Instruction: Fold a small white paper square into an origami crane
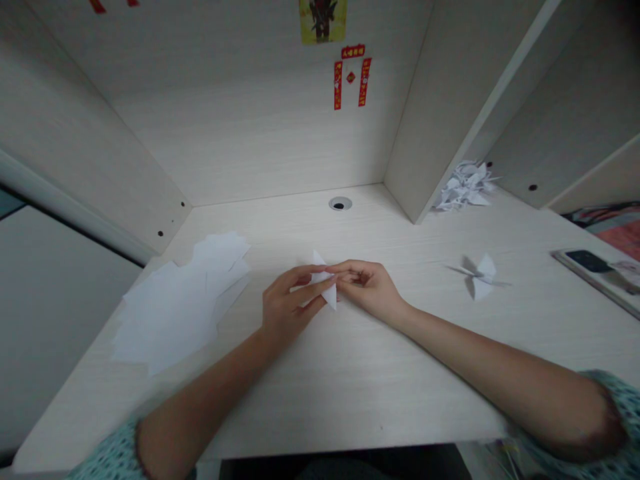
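Between my two hands, just above the middle of the desk, is a small piece of folded white paper (330, 297) with pointed corners. My left hand (294, 300) grips it from the left, fingers closed over its face and hiding much of it. The fingertips of my right hand (367, 283) pinch its right side. To the right lies a folded paper crane (483, 275) with its wings spread. A spread pile of white paper sheets (175, 307) lies left of my left hand.
A heap of folded white paper pieces (465, 185) sits behind the upright panel (425, 160). A phone (595, 267) rests at the right. A round cable hole (340, 204) is at the back of the desk. Red stickers (338, 85) are on the back panel.
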Demonstrator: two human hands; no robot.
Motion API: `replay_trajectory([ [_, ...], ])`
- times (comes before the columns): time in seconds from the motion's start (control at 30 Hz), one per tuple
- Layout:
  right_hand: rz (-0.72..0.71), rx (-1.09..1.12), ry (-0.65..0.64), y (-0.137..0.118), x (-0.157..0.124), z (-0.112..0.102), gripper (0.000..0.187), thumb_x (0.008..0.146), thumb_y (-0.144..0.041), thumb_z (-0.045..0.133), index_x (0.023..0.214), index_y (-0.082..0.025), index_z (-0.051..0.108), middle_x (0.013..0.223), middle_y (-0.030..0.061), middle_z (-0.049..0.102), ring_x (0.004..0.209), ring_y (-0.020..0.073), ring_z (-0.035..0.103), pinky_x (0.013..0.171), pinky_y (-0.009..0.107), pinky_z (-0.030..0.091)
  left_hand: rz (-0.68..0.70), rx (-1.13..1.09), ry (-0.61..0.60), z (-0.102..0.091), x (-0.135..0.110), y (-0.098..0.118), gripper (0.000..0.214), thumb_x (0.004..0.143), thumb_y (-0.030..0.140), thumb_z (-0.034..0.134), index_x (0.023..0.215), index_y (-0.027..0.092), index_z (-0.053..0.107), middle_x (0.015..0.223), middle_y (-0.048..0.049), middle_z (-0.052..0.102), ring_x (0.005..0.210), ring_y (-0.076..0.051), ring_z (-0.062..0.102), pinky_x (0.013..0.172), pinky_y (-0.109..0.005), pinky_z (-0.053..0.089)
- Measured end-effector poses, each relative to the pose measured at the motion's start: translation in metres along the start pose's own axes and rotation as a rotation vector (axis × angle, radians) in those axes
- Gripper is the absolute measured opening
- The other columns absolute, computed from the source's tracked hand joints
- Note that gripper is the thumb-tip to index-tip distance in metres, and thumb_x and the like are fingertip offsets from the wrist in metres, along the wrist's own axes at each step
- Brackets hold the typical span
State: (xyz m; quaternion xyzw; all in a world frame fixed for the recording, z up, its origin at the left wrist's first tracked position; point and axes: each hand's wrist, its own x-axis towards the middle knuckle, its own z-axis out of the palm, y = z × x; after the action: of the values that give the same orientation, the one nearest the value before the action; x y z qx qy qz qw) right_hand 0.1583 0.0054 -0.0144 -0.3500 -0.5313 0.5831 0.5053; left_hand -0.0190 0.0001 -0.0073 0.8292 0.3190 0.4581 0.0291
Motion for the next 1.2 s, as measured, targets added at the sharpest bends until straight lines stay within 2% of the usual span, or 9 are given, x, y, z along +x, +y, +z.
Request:
replay_trajectory([
  [0.13,0.02,0.038,0.008,0.001,0.0,0.001,0.021,0.069,-0.024,0.072,0.089,-0.017,0.071,0.074,0.0029,0.073,0.058,0.0113,0.065,0.053,0.021,0.049,0.007,0.022,0.006,0.0,0.001,0.003,0.032,0.071,0.026,0.073,0.102,0.026,0.068,0.106,-0.0053,0.067,0.092,-0.016,0.064,0.076,-0.029,0.057],
  [0.3,0.011,0.09,-0.006,0.0,0.001,0.001,0.019,0.069,-0.022,0.072,0.087,-0.017,0.07,0.069,0.001,0.071,0.055,0.01,0.063,0.054,0.021,0.05,0.049,0.125,-0.021,-0.004,0.001,0.008,0.031,0.076,0.023,0.067,0.107,0.028,0.065,0.113,-0.0049,0.065,0.092,-0.016,0.063,0.074,-0.028,0.056],
  [0.5,-0.013,0.062,-0.029,-0.002,0.002,-0.001,0.024,0.07,-0.024,0.07,0.093,-0.016,0.068,0.065,0.0005,0.068,0.058,0.0116,0.063,0.059,0.024,0.05,0.152,0.317,0.006,-0.011,0.004,0.007,0.039,0.074,0.025,0.07,0.111,0.035,0.063,0.112,-0.0028,0.066,0.099,-0.021,0.059,0.087,-0.039,0.046],
  [0.67,-0.047,-0.015,-0.098,-0.004,0.0,0.0,0.036,0.072,-0.022,0.068,0.108,-0.02,0.065,0.064,-0.0028,0.061,0.055,0.0092,0.056,0.054,0.023,0.044,0.234,0.208,0.041,-0.011,0.006,0.009,0.029,0.077,0.02,0.066,0.098,0.041,0.067,0.097,0.0039,0.071,0.092,-0.016,0.06,0.087,-0.035,0.043],
  [0.8,-0.071,0.031,-0.184,-0.001,-0.001,0.0,0.028,0.073,-0.02,0.066,0.1,-0.024,0.069,0.08,-0.0009,0.059,0.054,0.0066,0.051,0.05,0.022,0.04,0.204,0.097,0.026,-0.008,0.007,0.012,0.024,0.077,0.021,0.067,0.092,0.039,0.069,0.103,0.0027,0.068,0.096,-0.016,0.058,0.088,-0.035,0.043],
  [0.9,-0.104,-0.011,-0.155,-0.001,0.0,-0.002,0.026,0.072,-0.018,0.064,0.097,-0.023,0.07,0.085,0.0003,0.057,0.054,0.0058,0.046,0.05,0.021,0.037,0.064,0.069,0.005,-0.007,0.009,0.012,0.026,0.074,0.029,0.07,0.099,0.034,0.068,0.125,-0.0025,0.057,0.112,-0.022,0.052,0.095,-0.042,0.041],
  [1.0,-0.1,-0.064,-0.068,-0.002,0.002,-0.004,0.027,0.074,-0.018,0.062,0.099,-0.022,0.07,0.077,-0.0009,0.055,0.054,0.0062,0.041,0.05,0.021,0.035,-0.226,-0.04,-0.031,-0.005,0.01,0.009,0.054,0.071,0.039,0.071,0.122,0.028,0.056,0.138,-0.0095,0.047,0.125,-0.027,0.044,0.101,-0.046,0.038],
  [1.1,-0.105,-0.101,-0.026,-0.002,0.003,-0.006,0.026,0.075,-0.021,0.061,0.1,-0.022,0.069,0.079,-0.0001,0.055,0.055,0.0069,0.04,0.051,0.022,0.035,-0.54,-0.341,-0.114,-0.003,0.01,0.005,0.057,0.079,0.036,0.064,0.132,0.025,0.046,0.121,-0.0096,0.062,0.112,-0.023,0.057,0.097,-0.041,0.042],
  [1.2,-0.136,-0.167,-0.018,-0.002,0.003,-0.007,0.027,0.075,-0.024,0.062,0.101,-0.022,0.069,0.088,0.0028,0.056,0.058,0.0077,0.042,0.051,0.023,0.035,-0.769,-0.657,-0.162,-0.001,0.009,0.004,0.053,0.081,0.035,0.061,0.13,0.019,0.048,0.096,-0.0079,0.072,0.09,-0.02,0.067,0.085,-0.035,0.049],
])
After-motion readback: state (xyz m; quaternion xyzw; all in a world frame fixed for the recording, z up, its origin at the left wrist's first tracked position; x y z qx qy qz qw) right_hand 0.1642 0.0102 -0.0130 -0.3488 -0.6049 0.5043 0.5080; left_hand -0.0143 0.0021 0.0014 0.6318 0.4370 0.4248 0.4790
